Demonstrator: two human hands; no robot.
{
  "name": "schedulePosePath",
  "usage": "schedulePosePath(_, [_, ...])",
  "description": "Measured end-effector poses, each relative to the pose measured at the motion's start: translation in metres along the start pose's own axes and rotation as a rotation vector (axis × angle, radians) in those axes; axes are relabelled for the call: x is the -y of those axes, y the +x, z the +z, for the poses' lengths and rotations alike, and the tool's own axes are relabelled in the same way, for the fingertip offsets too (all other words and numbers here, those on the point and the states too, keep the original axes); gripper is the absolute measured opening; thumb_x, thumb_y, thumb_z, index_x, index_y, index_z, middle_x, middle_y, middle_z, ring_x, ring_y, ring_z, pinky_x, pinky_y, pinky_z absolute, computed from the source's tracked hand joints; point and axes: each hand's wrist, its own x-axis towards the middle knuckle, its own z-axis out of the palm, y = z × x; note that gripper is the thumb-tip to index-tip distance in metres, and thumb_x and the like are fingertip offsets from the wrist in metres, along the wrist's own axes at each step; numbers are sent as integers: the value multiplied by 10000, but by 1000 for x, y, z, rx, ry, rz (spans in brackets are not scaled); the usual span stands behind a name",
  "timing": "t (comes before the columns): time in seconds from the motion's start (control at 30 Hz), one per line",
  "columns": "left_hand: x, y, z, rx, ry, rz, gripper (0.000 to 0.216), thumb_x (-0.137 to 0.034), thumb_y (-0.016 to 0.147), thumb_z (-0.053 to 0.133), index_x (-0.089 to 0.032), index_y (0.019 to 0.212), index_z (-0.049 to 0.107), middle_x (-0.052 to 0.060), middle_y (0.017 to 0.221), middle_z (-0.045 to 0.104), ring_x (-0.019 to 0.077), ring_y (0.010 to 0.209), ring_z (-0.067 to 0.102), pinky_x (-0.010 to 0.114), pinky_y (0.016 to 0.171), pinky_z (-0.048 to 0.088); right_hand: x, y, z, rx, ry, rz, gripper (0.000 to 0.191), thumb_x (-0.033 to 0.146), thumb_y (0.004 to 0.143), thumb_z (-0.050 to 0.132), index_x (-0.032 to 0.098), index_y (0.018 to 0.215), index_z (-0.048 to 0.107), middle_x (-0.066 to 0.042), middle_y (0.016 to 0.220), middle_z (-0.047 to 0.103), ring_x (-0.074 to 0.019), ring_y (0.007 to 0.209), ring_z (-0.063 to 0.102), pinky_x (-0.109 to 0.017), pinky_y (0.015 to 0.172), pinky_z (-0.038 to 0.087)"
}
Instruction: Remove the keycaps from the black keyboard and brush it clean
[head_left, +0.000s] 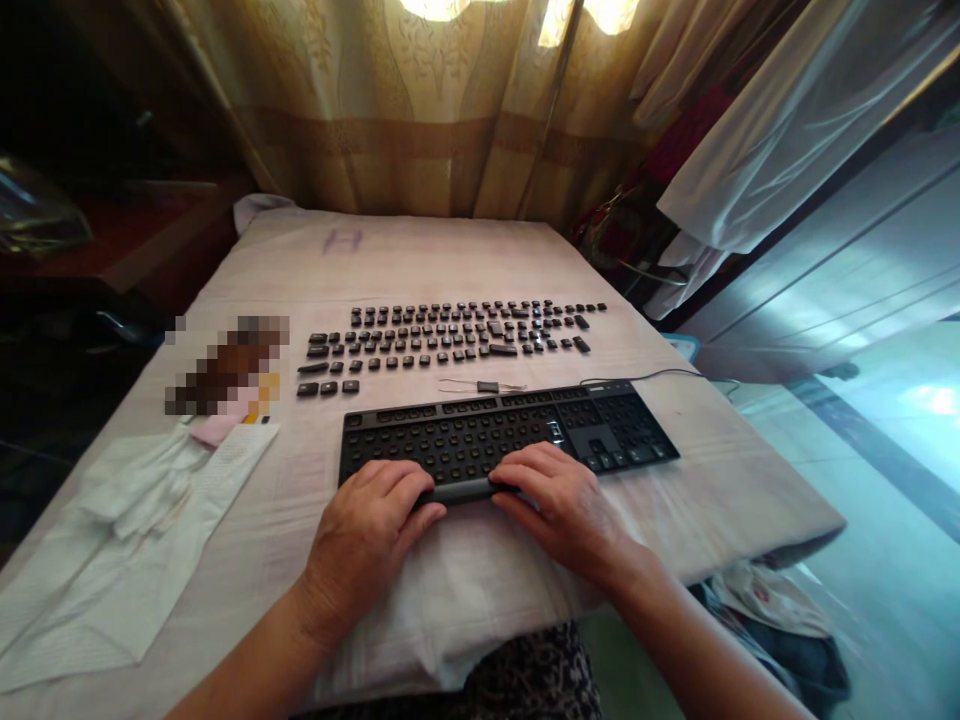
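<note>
A black keyboard point(469, 437) lies near the front of the cloth-covered table, with most of its keycaps off and bare key sockets showing. At its front left edge is my left hand point(371, 525), fingers on top and thumb against the front. My right hand point(555, 500) grips the same edge further right, fingers bent over it. Between the hands runs a smooth dark grey bar point(463, 490). Loose black keycaps point(425, 360) are laid out in rows behind the keyboard. A wire tool with a black middle point(487, 387) lies between the rows and the keyboard.
The keyboard's cable point(660, 373) trails off to the right. White papers point(142, 560) lie at the left beside a pixelated patch point(229, 370). A patterned curtain point(397, 130) hangs behind the table point(480, 260). White cloth point(739, 150) hangs at the right.
</note>
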Motion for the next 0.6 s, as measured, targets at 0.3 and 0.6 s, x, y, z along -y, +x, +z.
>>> schedulePosePath(0.3, [2, -5, -2, 46, -47, -43, 179, -316, 1001, 550, -227, 1069, 689, 47, 975, 734, 236, 918, 652, 400, 842, 496, 0, 0, 0, 42, 24, 80, 136, 135, 840, 744, 203, 953, 713, -63, 953, 759, -234, 891, 684, -391, 802, 528])
schedulePosePath(0.6, [1, -3, -2, 30, -81, -54, 152, -304, 986, 574, -229, 1029, 700, 38, 932, 742, 236, 898, 652, 398, 831, 479, -8, -2, -2, 67, 65, 84, 196, 148, 890, 660, 218, 1059, 731, -78, 1003, 759, -224, 921, 682, -389, 827, 558])
